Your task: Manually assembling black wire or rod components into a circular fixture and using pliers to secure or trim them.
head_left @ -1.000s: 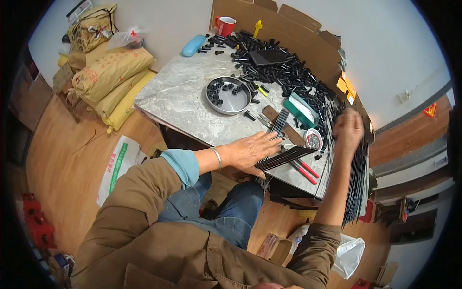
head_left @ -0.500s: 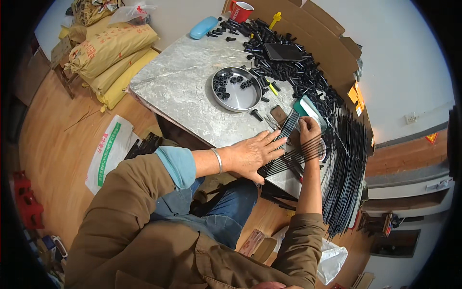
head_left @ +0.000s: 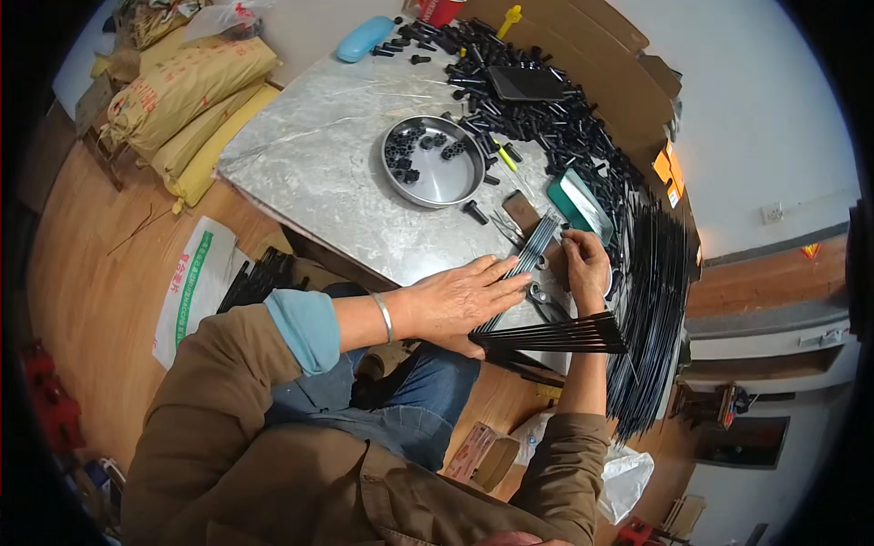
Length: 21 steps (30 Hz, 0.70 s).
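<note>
Head view: the left hand, fingers spread, lies across thin black rods at the near edge of the table. Beside them the right hand curls, its grip's contents unclear. Even, flat pressure should keep the rods aligned.

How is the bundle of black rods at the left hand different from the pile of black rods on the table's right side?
The bundle has few rods; the pile has many more.
The bundle shows two sections going different ways, while the pile's rods run mostly alongside each other.
The left hand lies across the bundle; neither hand is on the pile.
Both consist of thin, dark rods.
</note>
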{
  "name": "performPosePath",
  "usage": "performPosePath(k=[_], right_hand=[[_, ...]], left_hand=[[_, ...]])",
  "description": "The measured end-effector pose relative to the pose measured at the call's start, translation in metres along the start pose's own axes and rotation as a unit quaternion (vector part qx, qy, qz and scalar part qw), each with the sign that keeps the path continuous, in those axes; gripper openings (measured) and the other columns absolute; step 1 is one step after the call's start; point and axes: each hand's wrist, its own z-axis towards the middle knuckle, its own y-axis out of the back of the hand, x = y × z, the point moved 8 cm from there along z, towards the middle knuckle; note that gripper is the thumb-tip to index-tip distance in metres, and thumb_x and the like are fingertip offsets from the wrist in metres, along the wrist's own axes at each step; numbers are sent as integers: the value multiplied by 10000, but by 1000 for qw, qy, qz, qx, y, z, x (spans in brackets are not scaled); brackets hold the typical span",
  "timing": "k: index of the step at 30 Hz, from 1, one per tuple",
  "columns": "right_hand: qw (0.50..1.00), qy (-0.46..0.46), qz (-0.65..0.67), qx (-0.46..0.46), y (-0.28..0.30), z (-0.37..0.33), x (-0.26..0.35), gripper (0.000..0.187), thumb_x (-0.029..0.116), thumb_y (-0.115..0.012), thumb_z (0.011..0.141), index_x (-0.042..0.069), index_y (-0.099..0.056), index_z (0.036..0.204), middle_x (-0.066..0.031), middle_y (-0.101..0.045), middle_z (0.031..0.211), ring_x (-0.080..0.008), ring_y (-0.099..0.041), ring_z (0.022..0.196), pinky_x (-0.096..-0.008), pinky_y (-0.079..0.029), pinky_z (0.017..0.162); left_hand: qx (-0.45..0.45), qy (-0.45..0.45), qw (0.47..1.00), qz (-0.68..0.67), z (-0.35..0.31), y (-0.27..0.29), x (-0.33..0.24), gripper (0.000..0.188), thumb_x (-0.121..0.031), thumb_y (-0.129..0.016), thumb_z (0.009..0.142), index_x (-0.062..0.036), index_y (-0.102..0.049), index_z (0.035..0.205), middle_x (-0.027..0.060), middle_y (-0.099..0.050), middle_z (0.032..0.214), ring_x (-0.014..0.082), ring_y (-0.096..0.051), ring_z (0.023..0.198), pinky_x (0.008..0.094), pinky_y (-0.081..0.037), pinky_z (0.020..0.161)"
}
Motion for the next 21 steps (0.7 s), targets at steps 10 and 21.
performPosePath(k=[10,21], right_hand=[[1000,-6,-5,-5,-2,-1,-3,99,6,-620,844,1,-656,936,-78,-606,830,-171,-587,767,-268,-454,699],[999,-6,19,-26,3,0,5,95,26,-626,832,14,-666,917,-60,-561,766,-135,-518,663,-255,-417,612]], left_hand=[[31,3,999,-17,6,1,0,890,-481,-749,697,38,-414,1338,179,-266,1498,384,-206,1400,470,-230,1147],[52,0,999,-2,10,1,-1,909,-506,-729,713,32,-384,1360,184,-275,1492,392,-214,1396,483,-240,1134]])
